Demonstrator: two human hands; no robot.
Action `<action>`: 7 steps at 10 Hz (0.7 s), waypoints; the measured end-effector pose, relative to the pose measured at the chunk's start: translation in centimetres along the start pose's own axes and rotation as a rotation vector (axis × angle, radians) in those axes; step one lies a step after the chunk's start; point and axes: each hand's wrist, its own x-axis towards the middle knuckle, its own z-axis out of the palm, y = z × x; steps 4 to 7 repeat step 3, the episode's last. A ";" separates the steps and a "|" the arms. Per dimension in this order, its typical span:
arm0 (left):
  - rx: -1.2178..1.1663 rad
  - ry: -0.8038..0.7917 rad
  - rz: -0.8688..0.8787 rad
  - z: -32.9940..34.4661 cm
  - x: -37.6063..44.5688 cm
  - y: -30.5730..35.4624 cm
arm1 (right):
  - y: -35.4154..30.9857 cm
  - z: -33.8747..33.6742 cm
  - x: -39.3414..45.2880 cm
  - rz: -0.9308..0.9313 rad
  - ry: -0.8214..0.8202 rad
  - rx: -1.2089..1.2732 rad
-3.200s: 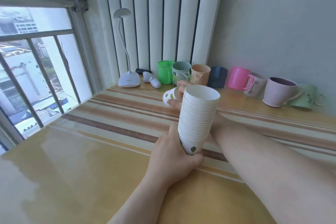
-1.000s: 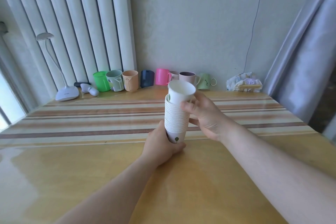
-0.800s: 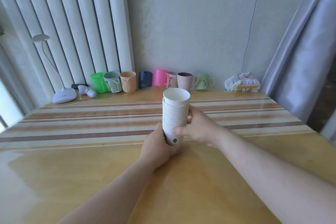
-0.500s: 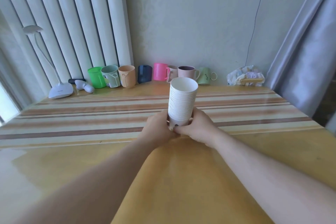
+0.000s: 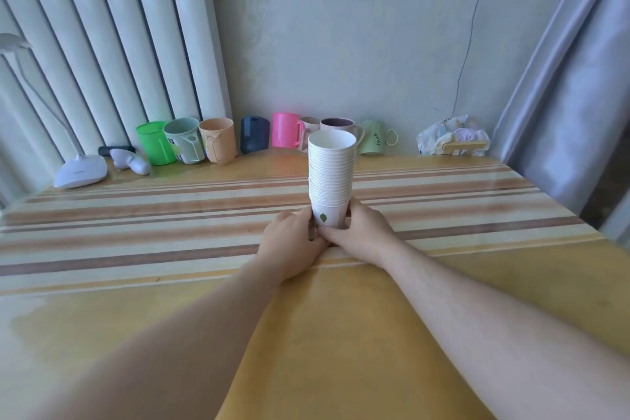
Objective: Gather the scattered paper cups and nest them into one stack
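A tall stack of white paper cups (image 5: 330, 177) stands upright on the striped tablecloth (image 5: 136, 225), near the middle of the table. A small green leaf mark shows on the bottom cup. My left hand (image 5: 291, 244) grips the base of the stack from the left. My right hand (image 5: 361, 235) grips the base from the right, its thumb lying across the front. No loose paper cups show anywhere on the table.
Along the back wall stands a row of coloured mugs, from a green mug (image 5: 155, 142) to a pale green mug (image 5: 375, 137). A white desk lamp (image 5: 80, 170) stands at the back left, a crumpled bag (image 5: 451, 140) at the back right. A grey curtain (image 5: 566, 78) hangs on the right.
My right hand pushed the last cup down into the stack, then slid down to the base. The stack went from held in the air to standing on the table, farther from me.
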 end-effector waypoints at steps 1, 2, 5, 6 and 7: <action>-0.015 -0.071 -0.024 -0.3 -0.2 0.2 | 0.1 0.2 -0.3 -0.002 -0.008 -0.042; -0.092 -0.153 -0.073 -1.2 -0.7 0.6 | -0.3 -0.1 -0.9 -0.001 -0.036 -0.080; -0.021 -0.206 -0.131 -2.2 -2.8 0.5 | 0.1 -0.7 -2.8 0.021 -0.045 -0.257; -0.021 -0.206 -0.131 -2.2 -2.8 0.5 | 0.1 -0.7 -2.8 0.021 -0.045 -0.257; -0.021 -0.206 -0.131 -2.2 -2.8 0.5 | 0.1 -0.7 -2.8 0.021 -0.045 -0.257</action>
